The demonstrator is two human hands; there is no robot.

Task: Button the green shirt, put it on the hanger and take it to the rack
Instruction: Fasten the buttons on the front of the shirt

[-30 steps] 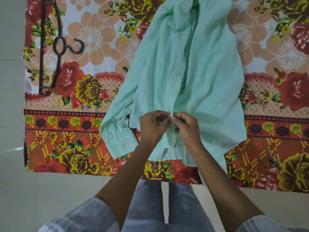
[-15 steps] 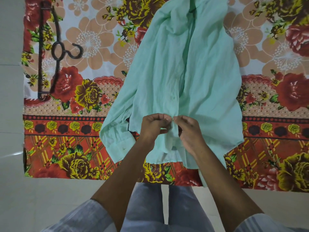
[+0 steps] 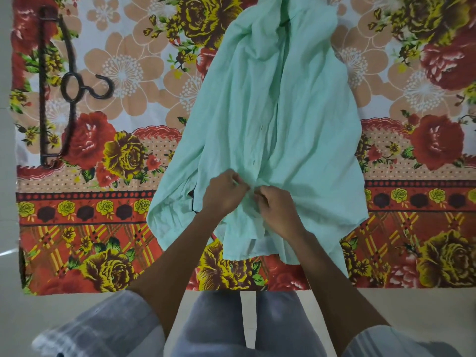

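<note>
The mint green shirt [image 3: 278, 119] lies spread on a floral sheet, collar away from me, hem toward me. My left hand [image 3: 224, 193] and my right hand [image 3: 277, 206] meet at the front placket near the hem, each pinching one edge of the cloth, fingertips nearly touching. The button between them is hidden by my fingers. A dark hanger [image 3: 59, 94] lies flat on the sheet at the far left, its hook pointing right.
The floral sheet [image 3: 108, 228] covers a pale tiled floor [image 3: 31, 320]. One shirt sleeve [image 3: 175, 210] trails to the left of my hands. My knees and light sleeves fill the bottom of the view.
Both hands stay at the same spot on the placket, with the fingers working slightly closer together. The view has shifted a little; shirt and hanger lie as before.
</note>
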